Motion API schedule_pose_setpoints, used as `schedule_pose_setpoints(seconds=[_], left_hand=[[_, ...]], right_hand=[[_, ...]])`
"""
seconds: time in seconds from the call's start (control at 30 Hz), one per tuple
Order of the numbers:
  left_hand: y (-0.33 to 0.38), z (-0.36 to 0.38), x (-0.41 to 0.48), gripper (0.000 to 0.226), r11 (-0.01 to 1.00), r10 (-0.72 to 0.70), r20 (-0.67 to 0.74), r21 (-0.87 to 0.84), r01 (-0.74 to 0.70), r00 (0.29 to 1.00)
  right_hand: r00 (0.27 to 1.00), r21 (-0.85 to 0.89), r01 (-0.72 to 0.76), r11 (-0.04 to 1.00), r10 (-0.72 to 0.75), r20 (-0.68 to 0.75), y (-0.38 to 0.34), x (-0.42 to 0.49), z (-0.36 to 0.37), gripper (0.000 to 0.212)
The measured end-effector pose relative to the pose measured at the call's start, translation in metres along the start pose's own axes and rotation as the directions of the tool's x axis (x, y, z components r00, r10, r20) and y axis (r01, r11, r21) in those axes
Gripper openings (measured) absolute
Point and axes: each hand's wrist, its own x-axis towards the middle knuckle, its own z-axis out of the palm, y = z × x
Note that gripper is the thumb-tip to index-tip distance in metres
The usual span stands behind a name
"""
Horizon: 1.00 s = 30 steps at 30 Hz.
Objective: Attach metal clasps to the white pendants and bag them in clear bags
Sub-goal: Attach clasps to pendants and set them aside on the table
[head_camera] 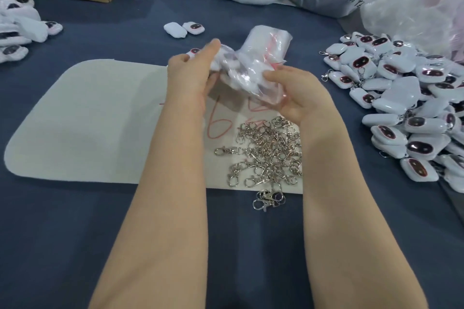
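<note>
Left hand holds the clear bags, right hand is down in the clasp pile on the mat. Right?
Not quite. The right hand is not in the clasps; it grips the bags too, opposite the left hand. The clasps lie on the mat below it. The head view shows this.

Bright, even overhead light, soft shadow on the white mat [75,120] beneath the clear bags [253,68], sheen on their plastic, left hand [190,75] motion-blurred, edges bowed by wide-angle distortion.
</note>
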Motion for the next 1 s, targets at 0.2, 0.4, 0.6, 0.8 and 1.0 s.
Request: schedule_pose_setpoints(seconds=[0.2, 0.4, 0.6, 0.8, 1.0], left_hand=[[0.018, 0.040, 0.016, 0.028, 0.974, 0.224, -0.086, 0.031, -0.222, 0.971], [0.027, 0.067, 0.053, 0.067, 0.820, 0.272, 0.033, 0.515, -0.249, 0.962], [0.008, 0.047, 0.059, 0.032, 0.710, 0.229, 0.007, 0.683, -0.172, 0.973], [-0.008, 0.050, 0.031, 0.026, 0.754, 0.422, -0.028, 0.565, -0.334, 0.906], [-0.034, 0.055, 0.011, 0.014, 0.795, 0.327, 0.033, 0.530, -0.294, 0.944]], right_hand=[[0.976, -0.008, 0.215, 0.977, -0.214, 0.047, 0.005, 0.018, 0.039, 0.054], [0.913, -0.266, 0.295, 0.918, -0.353, -0.204, 0.019, 0.056, 0.074, 0.006], [0.917, -0.616, 0.252, 0.747, -0.387, -0.094, 0.026, 0.068, 0.082, 0.019], [0.905, -0.853, 0.221, 0.472, -0.425, -0.001, -0.006, 0.048, 0.050, 0.033], [0.853, -0.912, 0.129, 0.389, -0.513, -0.098, 0.004, 0.041, 0.019, 0.036]])
